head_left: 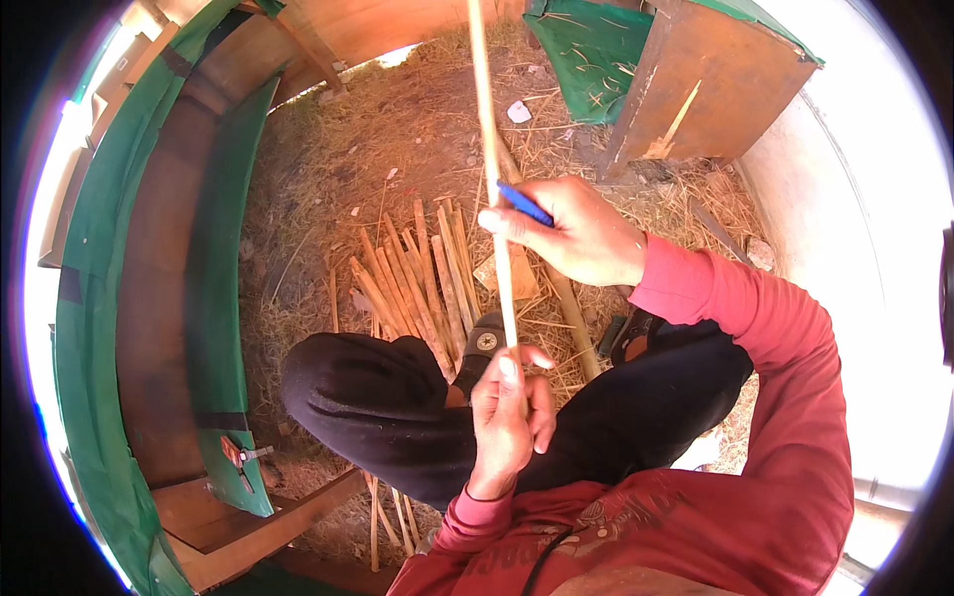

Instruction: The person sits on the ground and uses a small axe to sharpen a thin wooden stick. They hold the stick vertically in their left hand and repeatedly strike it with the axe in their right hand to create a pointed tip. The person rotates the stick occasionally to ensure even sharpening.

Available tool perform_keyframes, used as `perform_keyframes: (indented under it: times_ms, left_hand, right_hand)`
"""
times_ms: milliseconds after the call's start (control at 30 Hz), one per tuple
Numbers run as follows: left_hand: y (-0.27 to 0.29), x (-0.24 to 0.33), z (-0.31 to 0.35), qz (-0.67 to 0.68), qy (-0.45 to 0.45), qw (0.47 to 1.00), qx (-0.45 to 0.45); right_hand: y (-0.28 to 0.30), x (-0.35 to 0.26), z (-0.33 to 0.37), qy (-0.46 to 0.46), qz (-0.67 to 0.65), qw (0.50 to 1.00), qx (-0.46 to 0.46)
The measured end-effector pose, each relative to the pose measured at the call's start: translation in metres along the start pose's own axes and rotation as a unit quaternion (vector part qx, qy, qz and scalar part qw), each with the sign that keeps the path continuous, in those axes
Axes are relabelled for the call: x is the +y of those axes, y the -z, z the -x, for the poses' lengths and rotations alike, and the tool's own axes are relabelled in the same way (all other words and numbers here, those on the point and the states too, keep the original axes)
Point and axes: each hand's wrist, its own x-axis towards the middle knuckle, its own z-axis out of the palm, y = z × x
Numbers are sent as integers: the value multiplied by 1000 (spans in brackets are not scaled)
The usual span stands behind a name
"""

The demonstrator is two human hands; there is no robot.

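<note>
A long, pale wooden strip (484,99) rises from my lap past the upper edge of the head view. My left hand (505,417) is closed around its lower end, with the thumb lying along it. Higher up, my right hand (581,233) grips a slim blue tool (525,204) that crosses the strip; my right thumb presses against the wood. Whether the tool is a knife or a marker I cannot tell, since its tip is hard to make out. Beyond my left foot lies a pile of split wooden sticks (422,278).
A green-covered wooden bench (214,298) runs along the left, with an orange-handled tool (238,455) on it. A wooden cabinet (711,84) stands at the far right by a white wall (855,189). A round pole (571,323) lies on the straw-strewn ground. Thin sticks (388,517) lie near my left.
</note>
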Motion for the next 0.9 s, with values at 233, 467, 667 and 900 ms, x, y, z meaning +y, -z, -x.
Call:
perform_keyframes:
  times_ms: [233,467,667,900]
  left_hand:
    - [-1,16,-3,25,-18,997,75]
    - [-1,13,3,20,-37,991,130]
    - [2,21,20,62,-19,996,61]
    - [0,25,8,119,38,989,79]
  right_hand:
    - [6,-11,23,144,233,959,-79]
    - [2,5,17,187,360,914,-21]
    - [94,52,-38,54,453,862,223]
    - [14,2,15,209,256,943,-33]
